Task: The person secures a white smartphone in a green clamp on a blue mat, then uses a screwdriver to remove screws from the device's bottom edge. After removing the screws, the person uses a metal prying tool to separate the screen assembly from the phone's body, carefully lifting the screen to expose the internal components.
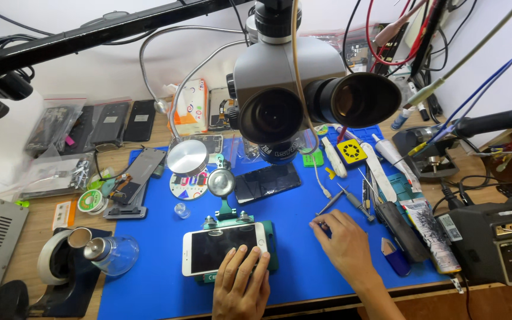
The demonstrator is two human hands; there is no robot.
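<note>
Fingers of my left hand (241, 284) press flat and open on the white phone (223, 247), clamped in the green holder (271, 252) on the blue mat (303, 272). My right hand (342, 243) pinches a thin tool (330, 204) beside it. I think I'm steadying the phone; next needs a careful aim.

- The bench is brightly and evenly lit; the blue mat (303, 261) shows saturated and clear.
- Light falls from above: soft, short shadows lie under the left hand (241, 284) and right hand (342, 243) on the mat.
- Left of the mat, the white wall (90, 65) is nearly washed out.
- Above the mat, the microscope (291, 89) looms large and slightly soft, too near for sharp focus; its lenses carry faint reflections.
- The round metal disc (187, 157) gleams.
- Wide-angle bending curves the black arm (102, 29) and edges.
</note>
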